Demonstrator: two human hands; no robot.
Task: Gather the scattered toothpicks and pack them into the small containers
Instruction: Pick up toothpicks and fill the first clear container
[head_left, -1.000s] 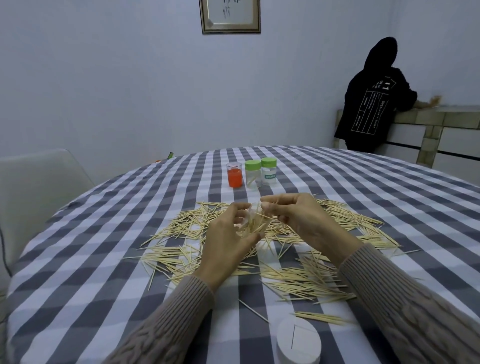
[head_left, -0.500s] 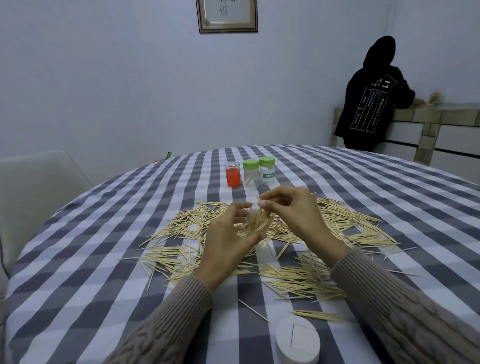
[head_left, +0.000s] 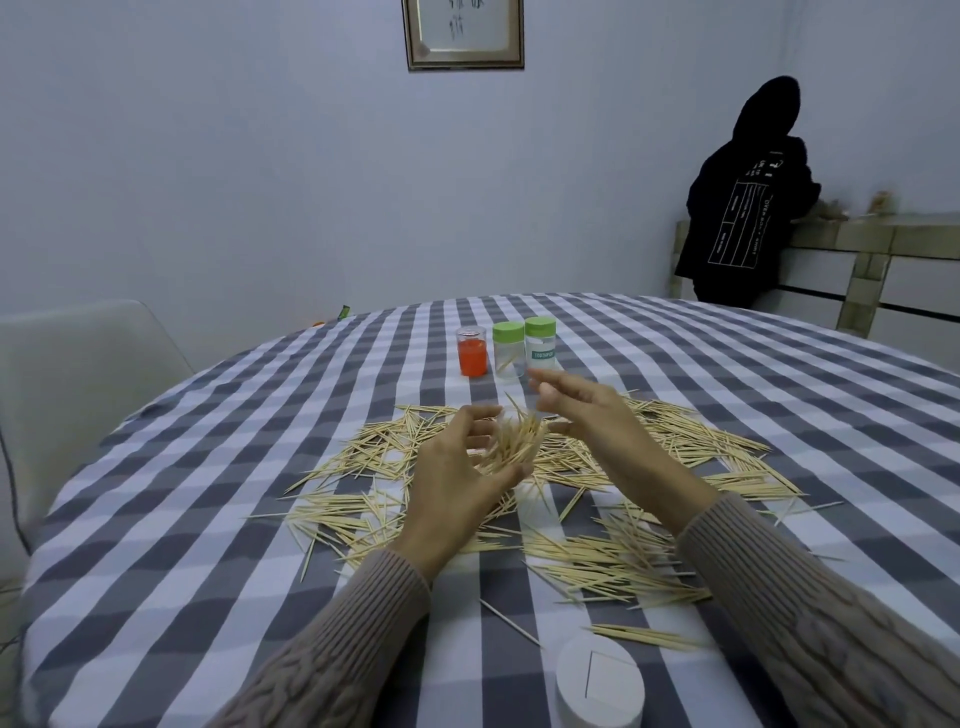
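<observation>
At frame centre the left hand (head_left: 457, 483) is clutching a bundle of toothpicks (head_left: 511, 441), while the right hand (head_left: 587, 415) is hovering beside it, fingers loose and released. Loose toothpicks (head_left: 613, 564) are lying scattered across the checked tablecloth (head_left: 208, 493); two green-lidded containers (head_left: 524, 348) are standing above them.

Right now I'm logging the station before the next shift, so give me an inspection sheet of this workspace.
Surface: round table under a grey and white checked cloth.
Job's things: loose toothpicks spread across the middle; two green-lidded containers at the far side.
Clutter: clear cup with orange contents; white oval lid at the near edge.
Hands: left hand grips a toothpick bundle; right hand open beside it.
Cables: dark cord at far left.
Surroundings: pale chair, framed picture, person in black at a counter.
</observation>
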